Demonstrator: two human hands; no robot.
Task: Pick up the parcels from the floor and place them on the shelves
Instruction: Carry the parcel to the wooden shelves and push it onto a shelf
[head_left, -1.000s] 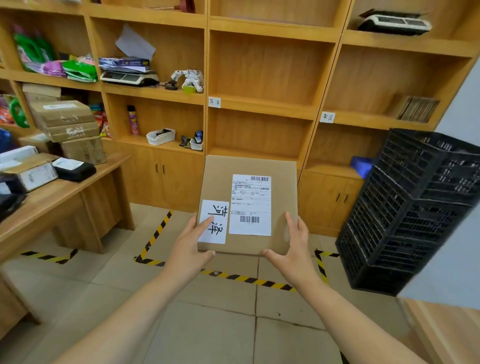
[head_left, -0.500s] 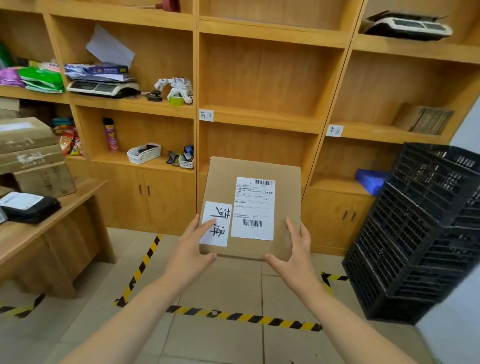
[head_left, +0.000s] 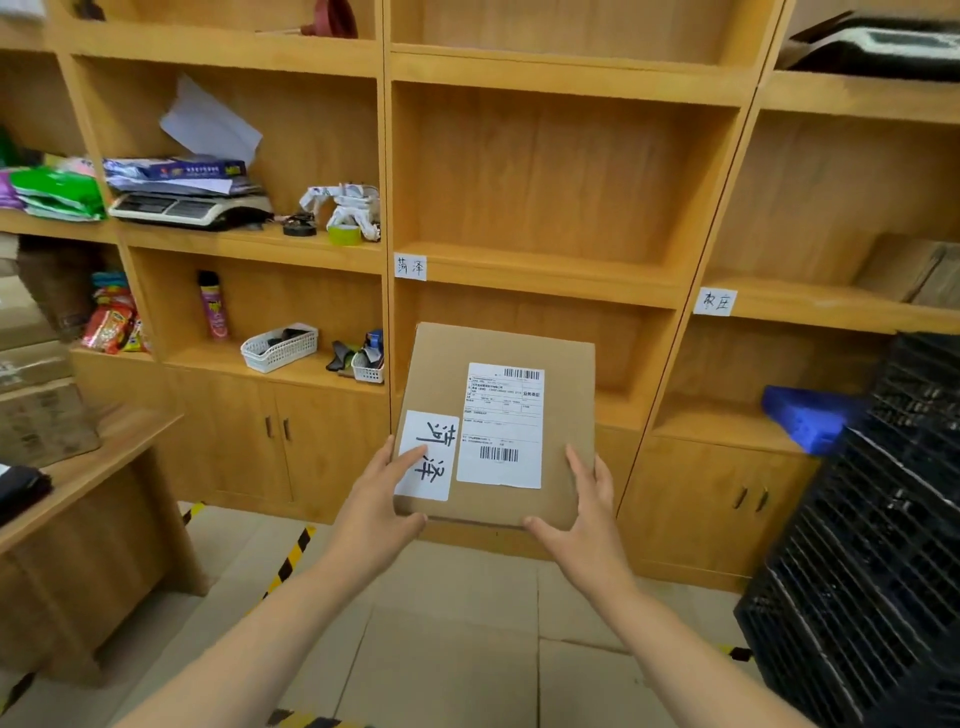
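Observation:
I hold a flat brown cardboard parcel (head_left: 566, 415) level in front of me, with a white shipping label and a handwritten white tag on its top. My left hand (head_left: 376, 512) grips its near left corner, thumb on the tag. My right hand (head_left: 584, 514) grips the near right corner. The parcel hovers in front of the middle column of the wooden shelves (head_left: 540, 273), level with the lowest open compartment. A small label (head_left: 410, 267) with matching characters is stuck on the shelf edge above that compartment.
Stacked black plastic crates (head_left: 878, 545) stand at the right. A wooden desk (head_left: 98, 467) with cardboard boxes juts in at the left. Left shelf compartments hold a scale (head_left: 187, 208), white baskets, a spray can and snacks. A blue object (head_left: 805, 418) lies on the right lower shelf.
I have stepped closer to the shelves, carrying the parcel with both hands. The shelves now fill the view and the floor tape has slid toward me.

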